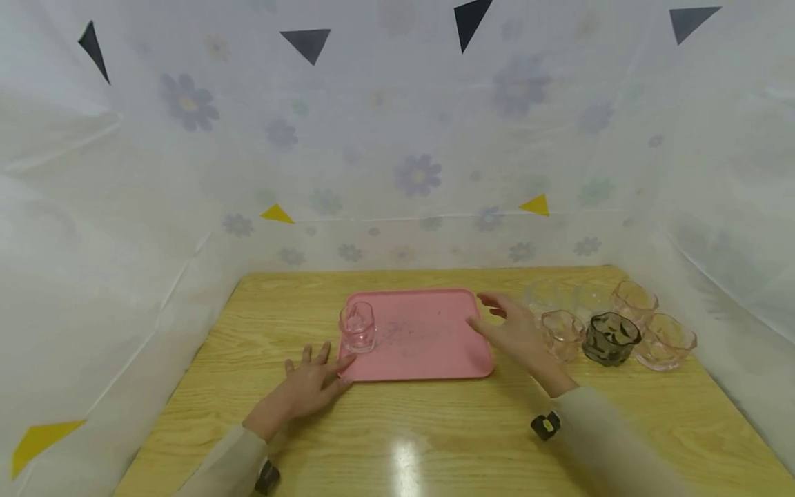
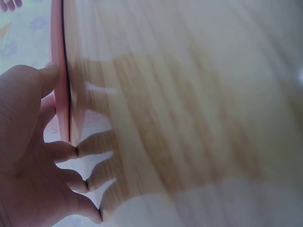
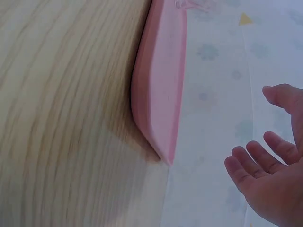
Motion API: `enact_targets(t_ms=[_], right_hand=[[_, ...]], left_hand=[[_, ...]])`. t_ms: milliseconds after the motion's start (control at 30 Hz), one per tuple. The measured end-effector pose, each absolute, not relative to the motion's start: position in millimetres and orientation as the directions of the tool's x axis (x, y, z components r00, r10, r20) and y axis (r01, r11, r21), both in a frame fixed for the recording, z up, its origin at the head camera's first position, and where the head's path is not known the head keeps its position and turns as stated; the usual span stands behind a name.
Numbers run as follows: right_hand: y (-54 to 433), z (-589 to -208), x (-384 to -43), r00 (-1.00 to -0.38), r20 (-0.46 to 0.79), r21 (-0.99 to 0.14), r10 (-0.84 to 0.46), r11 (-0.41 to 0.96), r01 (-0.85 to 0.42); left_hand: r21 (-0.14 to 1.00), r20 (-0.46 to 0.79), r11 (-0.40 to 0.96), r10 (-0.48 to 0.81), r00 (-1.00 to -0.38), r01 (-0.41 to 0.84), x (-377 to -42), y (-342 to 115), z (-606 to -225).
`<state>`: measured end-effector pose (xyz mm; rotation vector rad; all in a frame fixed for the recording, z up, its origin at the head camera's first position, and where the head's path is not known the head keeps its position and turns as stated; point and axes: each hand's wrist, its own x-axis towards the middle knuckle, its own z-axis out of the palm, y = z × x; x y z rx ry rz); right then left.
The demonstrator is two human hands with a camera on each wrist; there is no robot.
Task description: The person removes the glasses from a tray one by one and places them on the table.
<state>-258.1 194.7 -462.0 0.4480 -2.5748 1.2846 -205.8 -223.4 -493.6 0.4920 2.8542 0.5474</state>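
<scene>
A pink tray (image 1: 428, 345) lies on the wooden table, with a pale pink glass cup (image 1: 358, 328) standing at its left end. At the tray's front left corner is my left hand (image 1: 310, 385), fingers spread. In the left wrist view its thumb (image 2: 51, 78) rests against the tray's rim (image 2: 59, 94), and other fingertips touch the table. My right hand (image 1: 512, 333) is raised near the tray's right edge, holding nothing. The right wrist view shows that hand (image 3: 272, 175) with thumb and fingers apart, away from the tray's corner (image 3: 154, 123).
Several glass cups stand together right of the tray: a dark grey one (image 1: 611, 339), pinkish ones such as the front right cup (image 1: 666, 343), and clear ones behind, including a faint cup (image 1: 542, 295). White flower-print sheeting (image 1: 397, 138) surrounds the table (image 1: 373, 435) at the back and sides.
</scene>
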Motion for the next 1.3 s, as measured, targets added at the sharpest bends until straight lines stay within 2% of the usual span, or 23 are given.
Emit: enact_targets(t_ms=[233, 567, 1300], right_hand=[[144.6, -474.5, -271.5, -0.915, 0.292, -0.787, -0.278, 0.473, -0.395], [88.2, -477.9, -277.8, -0.912, 0.222, -0.8, -0.345, 0.47, -0.373], [33.5, -483.4, -288.5, -0.883, 0.171, -0.824, -0.437, 0.428, -0.372]], left_hand=[[0.39, -0.12, 0.877, 0.352, -0.928, 0.282, -206.1, -223.1, -493.6], [0.389, -0.115, 0.878, 0.348, -0.931, 0.28, -205.8, -224.2, -494.6], [0.381, -0.118, 0.879, 0.355, -0.927, 0.288, -207.5, -224.8, -496.0]])
